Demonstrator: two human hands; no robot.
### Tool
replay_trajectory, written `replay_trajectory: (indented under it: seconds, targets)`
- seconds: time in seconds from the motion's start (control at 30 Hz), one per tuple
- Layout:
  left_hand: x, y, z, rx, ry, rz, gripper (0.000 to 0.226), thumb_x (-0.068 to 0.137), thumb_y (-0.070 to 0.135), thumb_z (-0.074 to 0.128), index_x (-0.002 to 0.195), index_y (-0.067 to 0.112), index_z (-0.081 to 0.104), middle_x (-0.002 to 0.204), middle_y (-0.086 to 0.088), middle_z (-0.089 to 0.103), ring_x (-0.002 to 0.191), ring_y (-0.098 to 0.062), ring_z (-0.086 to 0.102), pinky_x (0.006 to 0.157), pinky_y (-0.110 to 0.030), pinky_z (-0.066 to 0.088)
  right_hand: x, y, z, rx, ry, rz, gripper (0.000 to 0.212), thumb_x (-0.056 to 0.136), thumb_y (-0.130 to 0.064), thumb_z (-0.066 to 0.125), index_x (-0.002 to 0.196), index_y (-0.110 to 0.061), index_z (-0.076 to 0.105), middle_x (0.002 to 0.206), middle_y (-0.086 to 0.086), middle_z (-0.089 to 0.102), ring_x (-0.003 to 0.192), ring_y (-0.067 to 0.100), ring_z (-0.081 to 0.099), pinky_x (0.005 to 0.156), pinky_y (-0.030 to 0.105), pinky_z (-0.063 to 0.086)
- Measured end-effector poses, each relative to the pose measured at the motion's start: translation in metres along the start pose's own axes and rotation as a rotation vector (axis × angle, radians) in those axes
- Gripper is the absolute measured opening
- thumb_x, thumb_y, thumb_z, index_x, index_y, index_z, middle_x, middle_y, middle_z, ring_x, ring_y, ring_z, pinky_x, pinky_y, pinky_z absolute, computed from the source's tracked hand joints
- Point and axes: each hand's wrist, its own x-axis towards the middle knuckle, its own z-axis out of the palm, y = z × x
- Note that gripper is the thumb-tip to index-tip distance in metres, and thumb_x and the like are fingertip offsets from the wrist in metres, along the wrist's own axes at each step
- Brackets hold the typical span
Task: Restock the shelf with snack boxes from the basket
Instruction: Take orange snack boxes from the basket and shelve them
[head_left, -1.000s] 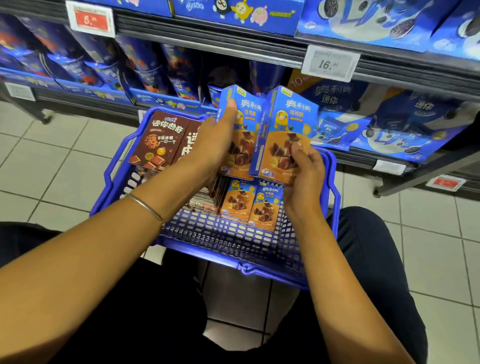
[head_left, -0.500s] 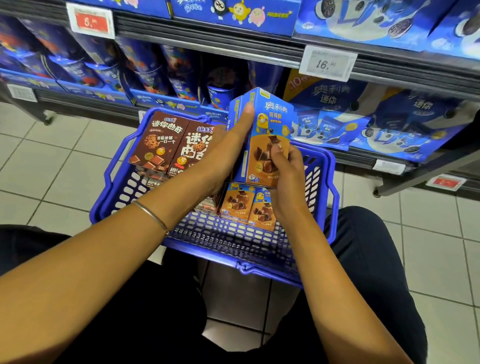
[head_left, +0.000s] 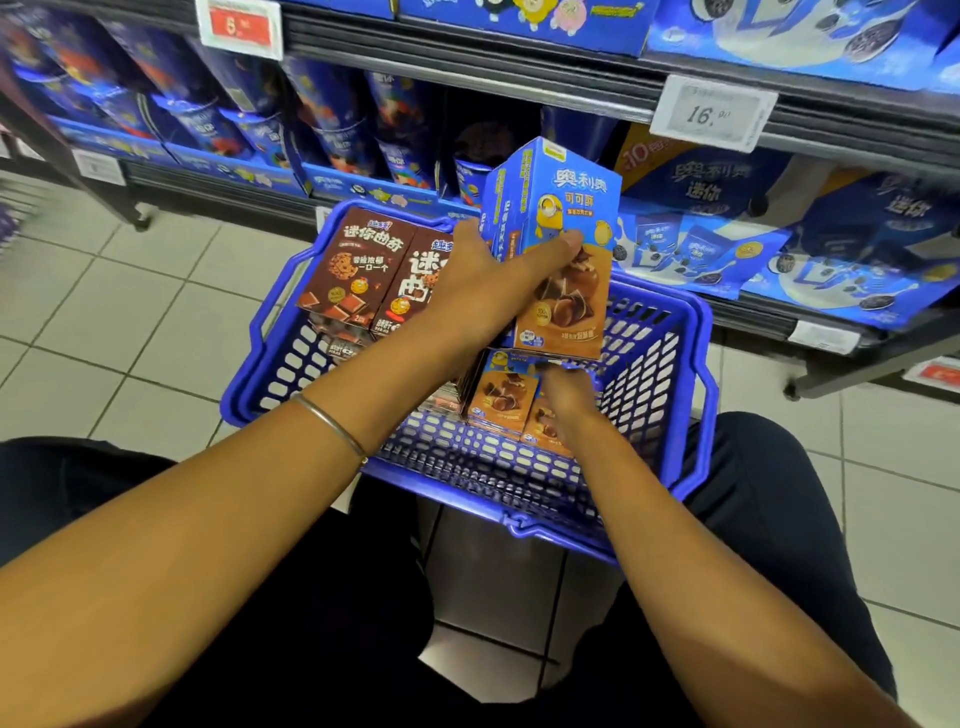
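My left hand (head_left: 488, 291) grips a stack of blue-and-orange snack boxes (head_left: 563, 208) above the blue plastic basket (head_left: 675, 364), thumb across the front box. My right hand (head_left: 569, 400) reaches down into the basket and rests on more blue-and-orange boxes (head_left: 501, 395) lying there; it is blurred, so its grip is unclear. Two brown cookie boxes (head_left: 353, 265) stand at the basket's far left. The shelf (head_left: 467, 67) runs behind the basket.
The low shelf row holds blue cookie cups (head_left: 332, 119) on the left and blue cookie bags (head_left: 810, 244) on the right. Price tags (head_left: 711, 111) hang on the shelf edge above. My knees flank the basket on the tiled floor (head_left: 104, 312).
The two boxes were brought together into one stack held by my left hand alone. My right hand let go and dropped into the basket onto the boxes lying there.
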Motion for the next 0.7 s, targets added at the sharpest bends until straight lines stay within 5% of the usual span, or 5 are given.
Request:
replay_trajectory:
  seconds: [0.13, 0.27, 0.4, 0.53, 0.7]
  targets:
    - [-0.007, 0.003, -0.003, -0.005, 0.010, -0.005, 0.060, 0.083, 0.038, 0.091, 0.128, 0.019, 0.056, 0.120, 0.001, 0.079, 0.104, -0.021, 0.079, 0.098, -0.049, 0.062, 0.021, 0.028, 0.024, -0.332, -0.014, 0.067, 0.069, 0.098, -0.040, 0.060, 0.149, 0.001, 0.040, 0.086, 0.012, 0.061, 0.077, 0.026, 0.062, 0.066, 0.033, 0.046]
    - [-0.009, 0.007, -0.008, -0.044, 0.018, -0.013, 0.055, 0.088, 0.033, 0.088, 0.129, 0.017, 0.055, 0.115, 0.001, 0.081, 0.096, -0.016, 0.081, 0.089, -0.042, 0.066, 0.034, 0.041, 0.037, -0.473, -0.018, 0.094, 0.080, 0.095, -0.046, 0.064, 0.157, -0.011, 0.028, 0.157, 0.015, 0.033, 0.127, 0.035, 0.047, 0.094, 0.037, 0.044]
    - [-0.008, 0.013, -0.011, -0.047, 0.042, -0.018, 0.060, 0.087, 0.036, 0.089, 0.132, 0.016, 0.055, 0.114, 0.001, 0.080, 0.095, -0.015, 0.081, 0.086, -0.040, 0.067, 0.034, 0.043, 0.044, -0.425, 0.031, 0.055, 0.090, 0.096, -0.034, 0.062, 0.160, -0.011, 0.004, 0.160, 0.019, 0.029, 0.137, 0.042, 0.042, 0.108, 0.047, 0.043]
    - [-0.006, 0.015, -0.011, -0.029, 0.048, -0.020, 0.063, 0.085, 0.040, 0.090, 0.132, 0.017, 0.054, 0.119, 0.000, 0.079, 0.102, -0.021, 0.080, 0.096, -0.049, 0.063, 0.033, 0.043, 0.046, -0.385, 0.076, 0.044, 0.087, 0.099, -0.025, 0.055, 0.158, -0.005, -0.007, 0.154, 0.020, 0.041, 0.126, 0.041, 0.053, 0.093, 0.041, 0.049]
    - [-0.006, 0.014, -0.011, -0.025, 0.046, -0.020, 0.058, 0.085, 0.039, 0.090, 0.128, 0.019, 0.056, 0.117, 0.002, 0.080, 0.101, -0.018, 0.080, 0.096, -0.047, 0.064, 0.037, 0.043, 0.046, -0.270, 0.102, 0.053, 0.088, 0.099, -0.023, 0.060, 0.157, -0.002, -0.003, 0.159, 0.020, 0.034, 0.137, 0.043, 0.043, 0.105, 0.041, 0.044]
